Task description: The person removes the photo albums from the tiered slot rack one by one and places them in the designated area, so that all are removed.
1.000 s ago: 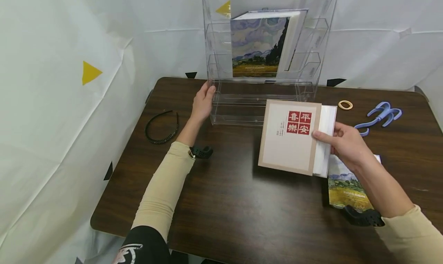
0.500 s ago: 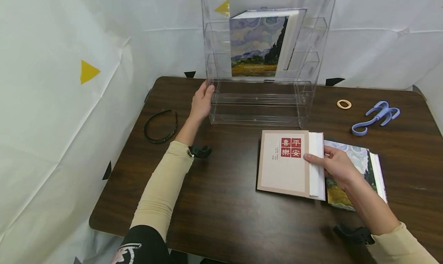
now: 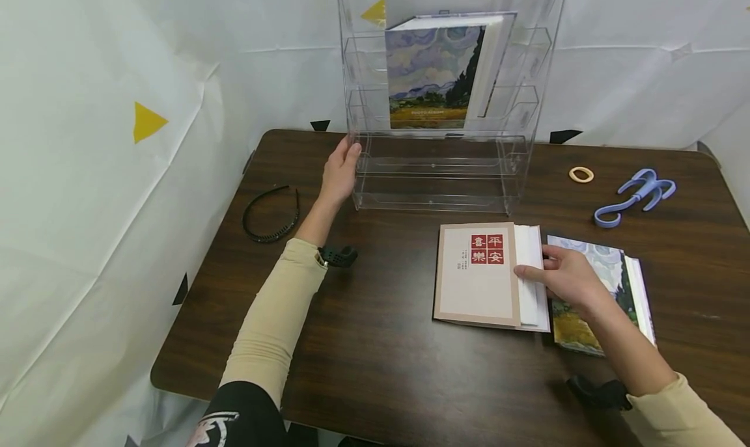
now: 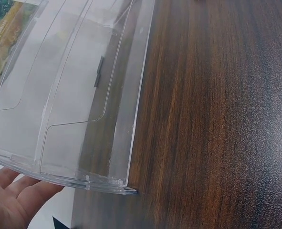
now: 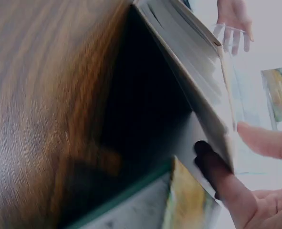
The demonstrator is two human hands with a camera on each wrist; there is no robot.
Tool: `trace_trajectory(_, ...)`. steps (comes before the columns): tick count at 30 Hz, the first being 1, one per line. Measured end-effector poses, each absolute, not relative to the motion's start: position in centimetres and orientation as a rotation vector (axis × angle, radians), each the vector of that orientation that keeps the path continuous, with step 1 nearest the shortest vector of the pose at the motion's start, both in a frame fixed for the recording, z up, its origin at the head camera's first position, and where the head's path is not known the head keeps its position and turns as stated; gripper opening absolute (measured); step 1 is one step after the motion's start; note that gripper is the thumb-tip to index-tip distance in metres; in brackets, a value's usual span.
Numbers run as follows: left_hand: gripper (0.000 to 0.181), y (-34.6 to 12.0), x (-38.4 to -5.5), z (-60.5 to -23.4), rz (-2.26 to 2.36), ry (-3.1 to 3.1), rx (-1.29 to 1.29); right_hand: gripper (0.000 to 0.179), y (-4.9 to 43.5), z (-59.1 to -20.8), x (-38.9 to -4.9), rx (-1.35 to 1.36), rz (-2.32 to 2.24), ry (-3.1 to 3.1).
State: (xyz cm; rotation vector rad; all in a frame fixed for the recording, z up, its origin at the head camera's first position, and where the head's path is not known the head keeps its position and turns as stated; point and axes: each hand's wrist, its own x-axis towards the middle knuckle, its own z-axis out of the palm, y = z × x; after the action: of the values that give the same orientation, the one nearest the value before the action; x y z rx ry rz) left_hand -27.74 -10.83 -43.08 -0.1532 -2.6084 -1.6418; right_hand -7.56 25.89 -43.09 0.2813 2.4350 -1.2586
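Observation:
My right hand [image 3: 571,281] holds a beige photo album [image 3: 477,284] by its right edge, thumb on top and fingers underneath. Red squares with characters mark its cover. In the right wrist view the album [image 5: 191,62] is raised at this edge, with dark shadow under it. A second album with a painted landscape cover [image 3: 603,265] lies on the table, partly behind the right forearm. My left hand [image 3: 340,174] rests against the left side of a clear plastic rack [image 3: 433,203]. In the left wrist view its fingers [image 4: 33,193] reach along the rack's side, tips partly hidden.
Another landscape album [image 3: 436,76] stands in an upper tier of the rack. A black headband [image 3: 269,237] lies at left on the dark wooden table [image 3: 375,369]. Toward the back right are a wooden ring [image 3: 581,174] and a blue pronged hook-like tool [image 3: 635,198]. White sheeting hangs behind.
My right hand has brought the beige album down and toward me, away from the rack front, to table level. The left hand stays at the rack's side.

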Motion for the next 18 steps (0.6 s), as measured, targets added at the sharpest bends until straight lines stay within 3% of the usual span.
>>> trace_trajectory(9, 0.053, -10.8, -27.8, -43.0, -1.633, -2.599, -0.170, 0.102, 25.6, -41.7, -7.0, 0.173, -0.866, 2.624)
trace_trajectory(18, 0.053, -10.8, -28.0, -43.2, -1.621, -2.605, -0.172, 0.082, 24.5, -41.0, -6.3, 0.069, -0.693, 2.773)
